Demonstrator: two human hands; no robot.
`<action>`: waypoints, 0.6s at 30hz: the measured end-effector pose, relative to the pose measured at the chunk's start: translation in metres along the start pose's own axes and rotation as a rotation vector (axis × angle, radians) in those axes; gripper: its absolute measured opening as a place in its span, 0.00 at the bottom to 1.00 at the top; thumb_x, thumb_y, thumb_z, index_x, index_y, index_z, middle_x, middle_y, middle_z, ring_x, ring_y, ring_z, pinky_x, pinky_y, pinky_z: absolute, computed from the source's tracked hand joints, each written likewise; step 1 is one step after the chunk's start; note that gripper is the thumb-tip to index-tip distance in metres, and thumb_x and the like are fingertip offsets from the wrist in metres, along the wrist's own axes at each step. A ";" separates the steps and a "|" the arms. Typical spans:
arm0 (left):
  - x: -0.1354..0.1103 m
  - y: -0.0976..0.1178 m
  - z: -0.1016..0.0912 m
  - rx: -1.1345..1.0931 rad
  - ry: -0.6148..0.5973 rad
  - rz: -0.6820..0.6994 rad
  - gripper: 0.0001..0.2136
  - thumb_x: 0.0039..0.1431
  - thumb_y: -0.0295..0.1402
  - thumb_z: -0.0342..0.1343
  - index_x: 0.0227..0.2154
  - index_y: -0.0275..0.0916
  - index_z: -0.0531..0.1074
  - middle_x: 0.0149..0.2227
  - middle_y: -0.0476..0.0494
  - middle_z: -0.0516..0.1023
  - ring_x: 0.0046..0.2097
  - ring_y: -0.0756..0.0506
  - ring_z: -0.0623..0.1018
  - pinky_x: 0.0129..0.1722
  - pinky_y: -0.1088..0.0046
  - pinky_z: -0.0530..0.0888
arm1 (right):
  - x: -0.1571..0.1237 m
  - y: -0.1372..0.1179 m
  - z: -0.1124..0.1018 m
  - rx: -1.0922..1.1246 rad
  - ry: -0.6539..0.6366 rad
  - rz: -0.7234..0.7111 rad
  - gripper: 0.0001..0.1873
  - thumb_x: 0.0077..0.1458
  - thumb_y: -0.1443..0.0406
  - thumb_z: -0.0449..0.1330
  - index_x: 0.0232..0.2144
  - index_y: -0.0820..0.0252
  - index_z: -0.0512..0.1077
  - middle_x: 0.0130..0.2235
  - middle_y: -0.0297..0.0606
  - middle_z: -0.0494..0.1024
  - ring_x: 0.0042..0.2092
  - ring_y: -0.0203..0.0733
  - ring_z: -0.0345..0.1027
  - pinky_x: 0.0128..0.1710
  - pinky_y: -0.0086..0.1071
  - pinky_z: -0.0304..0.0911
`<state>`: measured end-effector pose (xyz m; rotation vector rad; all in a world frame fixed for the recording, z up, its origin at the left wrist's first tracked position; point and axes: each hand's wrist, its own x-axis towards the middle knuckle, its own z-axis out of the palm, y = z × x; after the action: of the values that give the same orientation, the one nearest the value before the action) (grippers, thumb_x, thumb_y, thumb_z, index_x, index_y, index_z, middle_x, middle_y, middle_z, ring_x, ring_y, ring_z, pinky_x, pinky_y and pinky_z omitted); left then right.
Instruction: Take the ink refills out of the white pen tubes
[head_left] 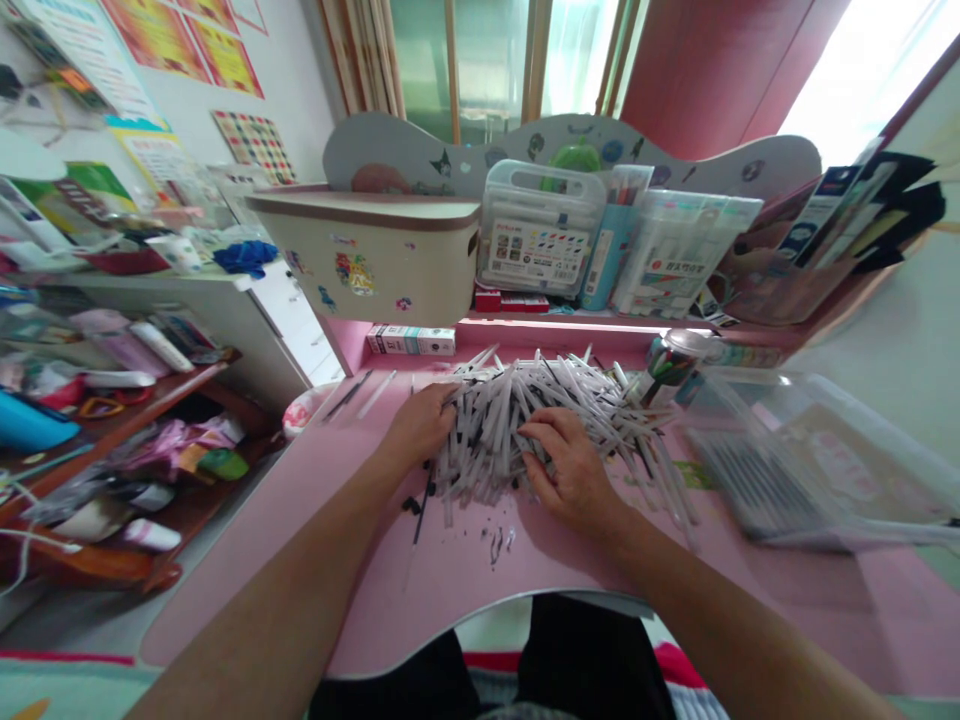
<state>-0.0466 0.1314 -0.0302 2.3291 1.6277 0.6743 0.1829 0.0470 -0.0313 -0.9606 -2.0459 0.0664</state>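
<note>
White pens [525, 420] lie heaped on the pink desk [465, 570].

The pile of pens [495, 420] lies before you on the worktop [450, 585]. A box [795, 460] sits to its right, marker cases [540, 235] behind.

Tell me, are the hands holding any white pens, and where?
Neither clearly grips one. The left hand touches the pen pile at its left edge; the right hand lies spread on top.

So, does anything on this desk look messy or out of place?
Yes. White pens lie in a jumbled heap under the left hand and right hand, and small black bits are scattered over the pink desk in front of it.
</note>
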 end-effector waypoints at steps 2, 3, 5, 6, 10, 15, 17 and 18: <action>0.003 0.000 0.002 0.005 -0.025 0.009 0.24 0.54 0.25 0.46 0.54 0.35 0.74 0.54 0.38 0.78 0.55 0.40 0.76 0.59 0.65 0.68 | 0.000 0.000 0.000 -0.001 0.004 0.001 0.15 0.55 0.74 0.56 0.46 0.60 0.69 0.46 0.46 0.70 0.49 0.49 0.63 0.51 0.46 0.65; 0.005 0.000 0.003 0.011 -0.031 0.012 0.25 0.53 0.24 0.47 0.54 0.34 0.74 0.54 0.38 0.78 0.55 0.40 0.76 0.59 0.64 0.68 | 0.000 0.001 0.000 -0.001 0.005 0.002 0.15 0.55 0.74 0.57 0.46 0.60 0.69 0.46 0.46 0.70 0.49 0.49 0.63 0.51 0.46 0.64; 0.007 -0.001 0.005 0.024 -0.038 0.017 0.25 0.51 0.24 0.47 0.53 0.33 0.75 0.54 0.36 0.78 0.55 0.38 0.76 0.59 0.63 0.68 | 0.000 0.001 0.000 0.001 0.010 0.001 0.15 0.55 0.74 0.57 0.46 0.61 0.69 0.46 0.46 0.70 0.49 0.49 0.63 0.51 0.46 0.64; 0.007 -0.001 0.006 0.030 -0.039 0.021 0.25 0.51 0.24 0.47 0.52 0.33 0.75 0.53 0.36 0.79 0.55 0.37 0.76 0.59 0.61 0.68 | 0.000 0.001 0.000 0.002 0.011 0.001 0.15 0.55 0.74 0.57 0.46 0.61 0.70 0.46 0.46 0.70 0.50 0.49 0.63 0.51 0.45 0.64; 0.007 -0.003 0.005 0.033 -0.039 0.034 0.22 0.51 0.25 0.48 0.48 0.36 0.77 0.48 0.37 0.81 0.50 0.37 0.78 0.55 0.60 0.71 | 0.000 0.001 -0.001 0.006 0.009 0.008 0.15 0.55 0.74 0.57 0.46 0.61 0.70 0.46 0.46 0.70 0.50 0.49 0.63 0.52 0.46 0.64; 0.005 -0.004 -0.004 0.001 -0.036 0.063 0.17 0.53 0.27 0.50 0.43 0.39 0.78 0.43 0.39 0.80 0.47 0.39 0.78 0.51 0.62 0.72 | 0.000 -0.001 -0.002 0.011 0.007 0.015 0.15 0.55 0.74 0.57 0.46 0.60 0.69 0.47 0.46 0.70 0.50 0.49 0.63 0.52 0.46 0.64; 0.003 -0.005 -0.009 -0.028 -0.045 0.080 0.14 0.53 0.28 0.51 0.40 0.40 0.78 0.40 0.40 0.79 0.44 0.40 0.78 0.48 0.64 0.72 | 0.000 -0.002 -0.002 0.010 0.010 0.016 0.16 0.55 0.74 0.56 0.46 0.60 0.69 0.47 0.46 0.70 0.50 0.50 0.64 0.52 0.46 0.65; 0.003 -0.006 -0.013 -0.050 -0.052 0.088 0.12 0.53 0.28 0.52 0.38 0.41 0.79 0.39 0.41 0.79 0.43 0.41 0.78 0.46 0.64 0.72 | 0.000 -0.002 -0.002 0.010 0.011 0.016 0.16 0.55 0.74 0.56 0.46 0.60 0.69 0.47 0.46 0.70 0.50 0.50 0.64 0.52 0.46 0.65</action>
<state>-0.0568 0.1350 -0.0212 2.3743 1.4766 0.6582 0.1836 0.0451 -0.0294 -0.9696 -2.0261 0.0797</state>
